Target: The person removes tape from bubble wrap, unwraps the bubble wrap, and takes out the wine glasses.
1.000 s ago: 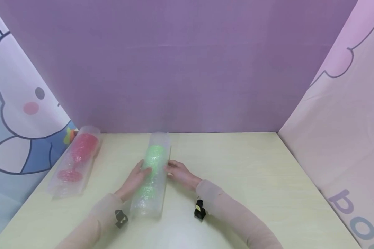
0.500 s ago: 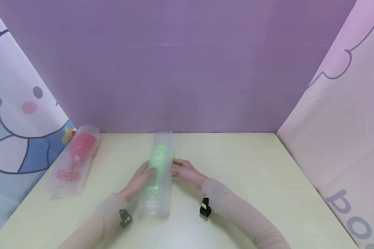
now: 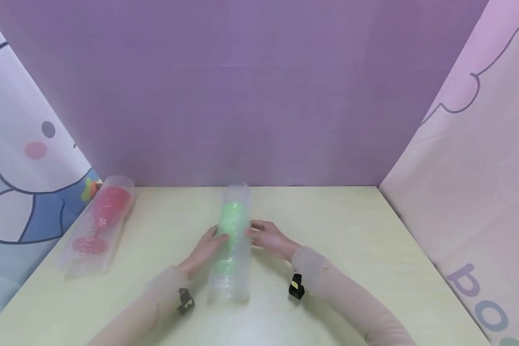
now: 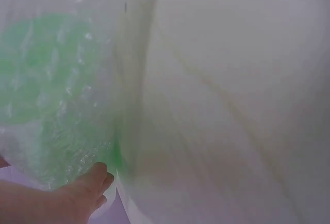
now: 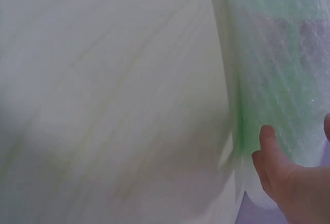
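Observation:
A green goblet in bubble wrap [image 3: 232,218] lies lengthwise near the middle of the table [image 3: 328,230], its base end toward me. On its left side is my left hand [image 3: 203,252], thumb over the top and fingers against the side. My right hand [image 3: 272,239] grips the opposite side in the same way. Through the wrap in the left wrist view, the green base [image 4: 49,66] shows, with my left fingers [image 4: 98,180] against the package. My right fingers [image 5: 270,146] touch its side in the right wrist view. The undersides of the wrap are hidden.
A red goblet in bubble wrap [image 3: 108,206] lies at the table's left edge. Behind the table stands a purple panel [image 3: 259,96]. Printed cloth panels close off the left [image 3: 13,120] and right [image 3: 471,168] sides.
Both hands have shifted to the right together, taking the bubble-wrapped green goblet with them. The wrapped red goblet stays at the left edge, while the whole view has drifted slightly.

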`<state>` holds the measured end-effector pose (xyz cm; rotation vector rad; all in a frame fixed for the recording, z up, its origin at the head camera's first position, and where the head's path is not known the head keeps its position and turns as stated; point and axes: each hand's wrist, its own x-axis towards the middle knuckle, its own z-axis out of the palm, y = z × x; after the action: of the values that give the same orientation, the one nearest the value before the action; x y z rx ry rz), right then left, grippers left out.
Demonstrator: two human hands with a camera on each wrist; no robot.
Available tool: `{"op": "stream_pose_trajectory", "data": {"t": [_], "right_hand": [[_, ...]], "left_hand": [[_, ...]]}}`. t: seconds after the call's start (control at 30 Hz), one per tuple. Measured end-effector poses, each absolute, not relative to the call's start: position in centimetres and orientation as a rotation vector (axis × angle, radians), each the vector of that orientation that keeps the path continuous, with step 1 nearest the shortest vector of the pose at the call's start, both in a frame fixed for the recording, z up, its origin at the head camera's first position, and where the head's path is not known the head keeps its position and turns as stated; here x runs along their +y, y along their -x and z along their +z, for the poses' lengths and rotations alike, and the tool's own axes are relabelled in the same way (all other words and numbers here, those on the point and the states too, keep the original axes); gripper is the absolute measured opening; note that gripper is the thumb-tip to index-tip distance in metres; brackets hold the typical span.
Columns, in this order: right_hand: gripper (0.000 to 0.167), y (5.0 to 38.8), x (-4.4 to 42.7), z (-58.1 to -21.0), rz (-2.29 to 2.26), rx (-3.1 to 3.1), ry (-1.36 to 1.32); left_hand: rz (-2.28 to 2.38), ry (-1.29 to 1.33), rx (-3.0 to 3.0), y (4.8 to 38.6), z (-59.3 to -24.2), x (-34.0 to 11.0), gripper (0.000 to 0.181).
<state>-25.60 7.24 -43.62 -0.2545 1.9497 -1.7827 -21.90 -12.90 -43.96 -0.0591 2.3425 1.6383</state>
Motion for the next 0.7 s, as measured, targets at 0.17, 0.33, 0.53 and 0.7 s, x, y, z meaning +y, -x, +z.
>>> {"op": "stream_pose_trajectory", "data": {"t": [0.17,0.33,0.53,0.7], "right_hand": [[0.058,25.8,8.7,-43.3,-1.771,1.990,0.238],[0.057,25.8,10.1,-43.3,-1.769,2.007,0.230],[0.058,25.8,11.7,-43.2,-1.751,2.035,0.237],[0.056,26.0,12.7,-42.9,-1.721,2.071,0.218]], "left_hand": [[1.666,0.051,2.328,22.4,-44.2,-11.4,0.078],[1.681,0.025,2.319,22.5,-44.2,-9.9,0.075],[1.740,-0.033,2.285,22.6,-44.4,-8.5,0.070],[1.756,-0.025,2.259,22.8,-44.9,-7.5,0.072]]}}
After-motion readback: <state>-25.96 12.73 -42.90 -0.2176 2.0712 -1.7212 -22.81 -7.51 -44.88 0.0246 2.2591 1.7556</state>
